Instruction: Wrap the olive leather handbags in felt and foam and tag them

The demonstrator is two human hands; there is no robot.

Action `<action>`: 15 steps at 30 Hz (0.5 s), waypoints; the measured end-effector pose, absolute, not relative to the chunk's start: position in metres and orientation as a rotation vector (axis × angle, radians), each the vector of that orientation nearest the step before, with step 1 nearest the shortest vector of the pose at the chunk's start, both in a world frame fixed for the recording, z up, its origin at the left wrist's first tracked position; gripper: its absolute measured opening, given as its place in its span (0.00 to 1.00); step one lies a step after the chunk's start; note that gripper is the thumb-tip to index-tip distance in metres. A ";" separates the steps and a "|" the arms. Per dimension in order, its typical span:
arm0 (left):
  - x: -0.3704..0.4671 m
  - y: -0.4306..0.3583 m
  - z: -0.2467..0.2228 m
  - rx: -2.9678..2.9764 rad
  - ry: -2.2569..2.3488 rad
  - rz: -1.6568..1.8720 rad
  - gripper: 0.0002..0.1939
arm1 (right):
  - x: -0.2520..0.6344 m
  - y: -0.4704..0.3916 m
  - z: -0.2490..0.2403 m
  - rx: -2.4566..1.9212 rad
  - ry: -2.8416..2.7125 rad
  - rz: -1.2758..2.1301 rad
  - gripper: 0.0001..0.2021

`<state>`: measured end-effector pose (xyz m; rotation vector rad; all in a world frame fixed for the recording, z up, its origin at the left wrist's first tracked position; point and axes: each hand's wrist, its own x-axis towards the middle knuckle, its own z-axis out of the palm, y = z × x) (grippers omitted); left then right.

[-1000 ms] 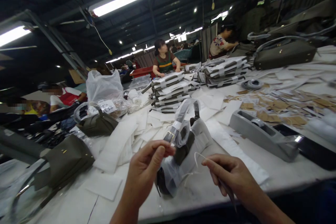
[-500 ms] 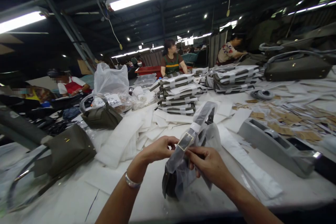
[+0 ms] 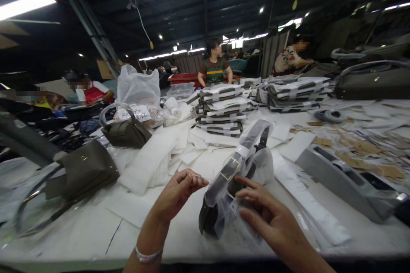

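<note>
A dark handbag (image 3: 209, 217) stands in front of me, its strap wrapped in clear plastic. A gold-coloured buckle (image 3: 230, 168) shows on the strap, and a white band (image 3: 242, 150) circles it higher up. My left hand (image 3: 177, 192) is left of the buckle, fingertips pinched on a thin pale string (image 3: 201, 177) that runs toward the strap. My right hand (image 3: 267, 211) is at the bag's right side with fingers apart; whether it touches the plastic I cannot tell. A small white tag (image 3: 234, 206) hangs beside its fingers.
Two dark handbags (image 3: 85, 170) (image 3: 126, 130) lie to the left. White sheets (image 3: 150, 160) and stacked wrapped pieces (image 3: 221, 111) are beyond. A grey tape dispenser (image 3: 339, 183) and brown tags (image 3: 358, 153) lie right. A co-worker (image 3: 214, 68) is across the table.
My left hand has drawn away from the buckle to the left, the string in its fingertips. My right hand has let go at the strap and spread its fingers, exposing the tag.
</note>
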<state>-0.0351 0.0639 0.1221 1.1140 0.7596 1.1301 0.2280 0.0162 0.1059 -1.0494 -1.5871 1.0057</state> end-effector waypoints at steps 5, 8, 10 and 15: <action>-0.023 0.053 0.114 1.048 0.720 1.232 0.12 | 0.227 0.008 0.102 -0.791 -1.517 1.322 0.11; -0.020 0.050 0.119 1.147 0.785 1.143 0.15 | 0.223 0.008 0.103 -0.638 -1.476 1.503 0.17; -0.019 0.048 0.125 1.268 0.866 1.065 0.18 | 0.219 0.008 0.108 -0.596 -1.507 1.514 0.20; -0.019 0.042 0.139 1.434 0.923 1.073 0.24 | 0.211 0.018 0.120 -0.590 -1.674 1.221 0.20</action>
